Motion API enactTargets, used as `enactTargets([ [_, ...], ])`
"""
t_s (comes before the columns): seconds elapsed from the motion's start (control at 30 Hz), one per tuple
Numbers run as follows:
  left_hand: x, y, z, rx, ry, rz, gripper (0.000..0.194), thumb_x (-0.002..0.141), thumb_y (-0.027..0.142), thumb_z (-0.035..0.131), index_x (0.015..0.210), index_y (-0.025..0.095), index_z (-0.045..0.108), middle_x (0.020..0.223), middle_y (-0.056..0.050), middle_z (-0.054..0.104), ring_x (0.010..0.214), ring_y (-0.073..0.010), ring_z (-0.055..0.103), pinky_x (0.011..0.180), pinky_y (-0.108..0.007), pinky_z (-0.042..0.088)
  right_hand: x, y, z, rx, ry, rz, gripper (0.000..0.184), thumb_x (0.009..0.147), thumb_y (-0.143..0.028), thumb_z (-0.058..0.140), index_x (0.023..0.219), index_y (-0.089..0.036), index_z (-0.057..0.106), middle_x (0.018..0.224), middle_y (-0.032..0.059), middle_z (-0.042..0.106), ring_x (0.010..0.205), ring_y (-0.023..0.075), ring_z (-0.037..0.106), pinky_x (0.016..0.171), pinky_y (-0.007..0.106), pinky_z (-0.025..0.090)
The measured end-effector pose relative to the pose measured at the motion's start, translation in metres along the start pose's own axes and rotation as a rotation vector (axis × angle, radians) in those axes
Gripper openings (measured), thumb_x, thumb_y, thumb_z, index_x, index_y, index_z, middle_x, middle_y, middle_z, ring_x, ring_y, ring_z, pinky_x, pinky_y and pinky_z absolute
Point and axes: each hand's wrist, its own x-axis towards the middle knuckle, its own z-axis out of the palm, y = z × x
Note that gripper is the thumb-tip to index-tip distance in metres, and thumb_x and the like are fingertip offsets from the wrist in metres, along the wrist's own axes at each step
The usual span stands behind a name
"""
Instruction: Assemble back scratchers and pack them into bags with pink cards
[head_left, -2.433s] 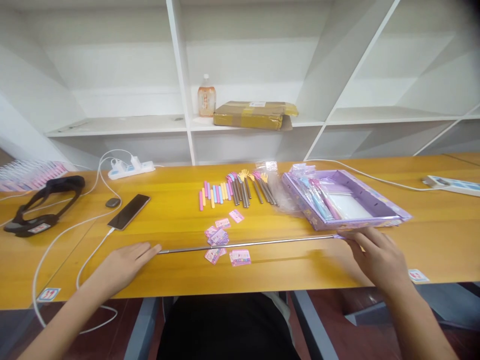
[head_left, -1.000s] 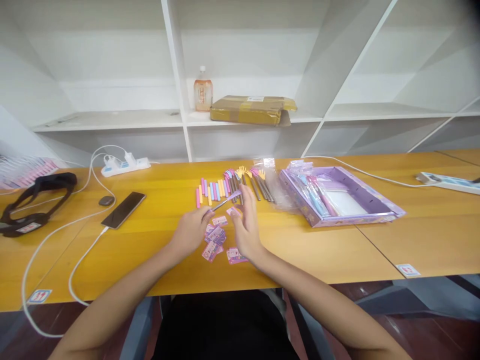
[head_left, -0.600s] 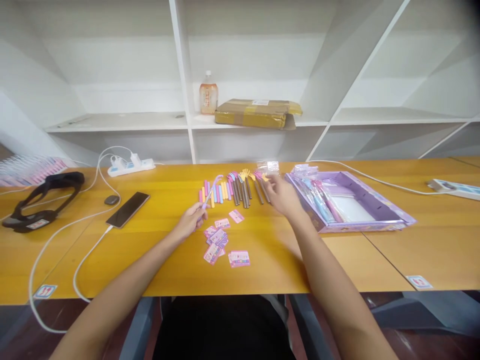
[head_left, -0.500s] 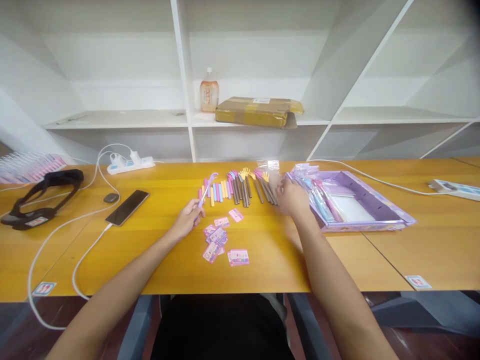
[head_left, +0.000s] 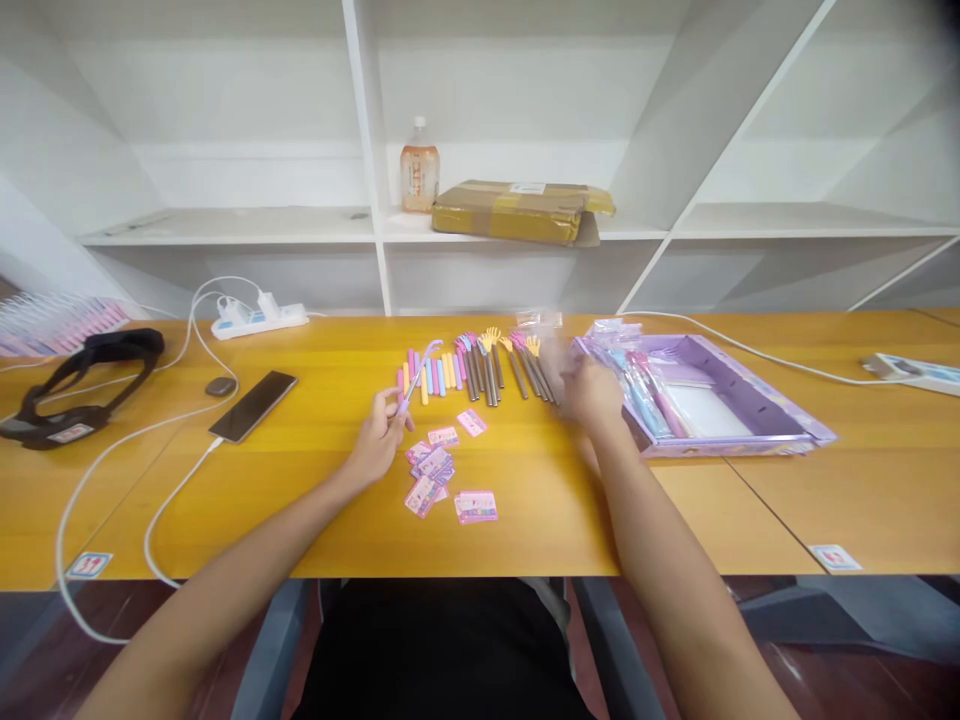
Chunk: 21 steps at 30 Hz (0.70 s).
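Note:
A purple back scratcher (head_left: 424, 365) with a small hand-shaped head slants up out of my left hand (head_left: 381, 435), whose fingers are closed around its handle. Beyond it lies a row of pink, yellow, blue and purple handles (head_left: 439, 375). Several scratcher heads with metal rods (head_left: 487, 365), pink, purple and yellow, lie to the right of that row. My right hand (head_left: 592, 390) is at the left side of the purple box (head_left: 757, 440), beside a clear plastic bag (head_left: 540, 320). Motion blurs its fingers, so what they grip is unclear.
Small pink printed cards (head_left: 433, 465) lie scattered in front. Bagged scratchers (head_left: 652, 400) rest in the box. To the left are a phone (head_left: 255, 405) on a cable, a black headset (head_left: 90, 385) and a power strip (head_left: 259, 320). A shelf holds a bottle (head_left: 419, 175) and a cardboard box (head_left: 517, 212).
My right hand has shifted slightly to the right, near the box's left side. My left hand keeps the purple back scratcher almost in place. The view has tilted a little.

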Motion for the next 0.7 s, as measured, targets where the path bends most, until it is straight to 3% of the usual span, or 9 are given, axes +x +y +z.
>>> enactTargets([
  [0.13,0.000,-0.006,0.002,-0.081,-0.048,0.000,0.033,0.108,0.046,0.047,0.132,0.027,0.035,0.092,0.003,0.060,0.052,-0.0076,0.038,0.052,-0.023,0.036,-0.002,-0.015,0.001,0.444,0.294,-0.178,0.030,0.096,-0.035,0.058,0.113,-0.013,0.069,0.105,0.0157,0.074,0.089,0.0243,0.067,0.089,0.040,0.052],
  [0.2,0.000,-0.007,0.003,-0.131,-0.088,-0.014,0.031,0.107,0.049,0.049,0.127,0.026,0.042,0.092,0.002,0.059,0.052,-0.0071,0.037,0.051,-0.022,0.034,-0.011,-0.032,0.002,0.665,0.319,-0.209,0.030,0.094,-0.042,0.061,0.106,-0.015,0.068,0.093,0.0085,0.071,0.077,0.0192,0.062,0.078,0.034,0.052],
  [0.27,-0.001,-0.004,0.004,-0.160,-0.125,-0.048,0.034,0.104,0.051,0.053,0.125,0.024,0.052,0.092,0.001,0.059,0.053,-0.0073,0.037,0.051,-0.023,0.034,-0.028,-0.052,0.004,0.876,0.186,-0.226,0.034,0.093,-0.050,0.064,0.102,-0.018,0.067,0.079,0.0013,0.064,0.064,0.0146,0.053,0.062,0.028,0.048],
  [0.37,-0.004,0.004,0.006,-0.154,-0.162,-0.076,0.042,0.098,0.055,0.064,0.123,0.021,0.065,0.088,-0.001,0.062,0.060,-0.0106,0.047,0.055,-0.025,0.039,-0.063,-0.084,0.007,1.114,-0.200,-0.288,0.039,0.091,-0.058,0.069,0.101,-0.021,0.066,0.070,-0.0038,0.058,0.052,0.0104,0.044,0.047,0.024,0.039],
  [0.53,-0.009,0.012,0.013,-0.167,-0.184,-0.019,0.038,0.089,0.053,0.077,0.107,0.019,0.077,0.089,-0.006,0.069,0.082,-0.0209,0.065,0.073,-0.030,0.050,-0.116,-0.118,0.011,1.251,-0.788,-0.411,0.041,0.088,-0.056,0.078,0.108,-0.022,0.067,0.072,-0.0023,0.064,0.053,0.0126,0.057,0.046,0.025,0.048],
  [0.6,-0.010,0.011,0.015,-0.160,-0.186,0.011,0.034,0.090,0.052,0.077,0.099,0.019,0.078,0.097,-0.008,0.072,0.088,-0.0220,0.066,0.080,-0.032,0.051,-0.124,-0.123,0.013,1.337,-0.901,-0.382,0.042,0.092,-0.060,0.072,0.107,-0.022,0.065,0.073,-0.0016,0.065,0.056,0.0146,0.062,0.048,0.027,0.052],
  [0.7,-0.010,0.008,0.015,-0.121,-0.191,0.030,0.032,0.093,0.050,0.074,0.093,0.018,0.076,0.100,-0.007,0.071,0.091,-0.0216,0.066,0.086,-0.033,0.051,-0.126,-0.126,0.019,1.450,-0.901,-0.257,0.044,0.091,-0.063,0.072,0.105,-0.023,0.062,0.077,-0.0017,0.064,0.058,0.0146,0.063,0.046,0.026,0.050],
])
